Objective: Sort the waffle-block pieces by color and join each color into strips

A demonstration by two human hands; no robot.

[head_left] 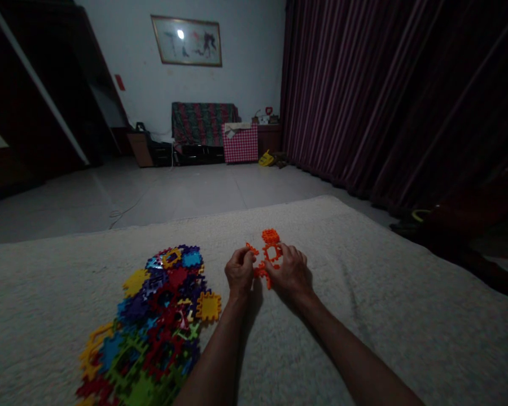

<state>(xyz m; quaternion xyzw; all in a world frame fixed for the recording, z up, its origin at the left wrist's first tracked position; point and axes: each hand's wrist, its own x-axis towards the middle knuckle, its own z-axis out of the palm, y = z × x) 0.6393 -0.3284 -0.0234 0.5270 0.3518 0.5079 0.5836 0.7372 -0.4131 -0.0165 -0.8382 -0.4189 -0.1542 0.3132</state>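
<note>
My left hand (240, 272) is closed in a pinch on a small orange interlocking tile (251, 248), its notched edge sticking out past the fingertips. Across from it, my right hand (291, 269) grips an orange square-holed tile (272, 252) between thumb and fingers. More orange toothed pieces (261, 272) show low between the two hands, partly covered by the fingers; whether they are joined cannot be made out. Just beyond the hands lies another orange tile or small stack (270, 235). To the left spreads a heap of multicoloured interlocking tiles (169, 304), with a yellow tile (209, 306) at its right side.
Everything lies on a pale quilted cover (376, 316) whose far edge drops toward the tiled floor (195, 192). A cord (122, 213) runs over the floor. Dark curtains (347, 96) hang at the right, and a cloth-covered piece of furniture (203, 124) stands against the wall.
</note>
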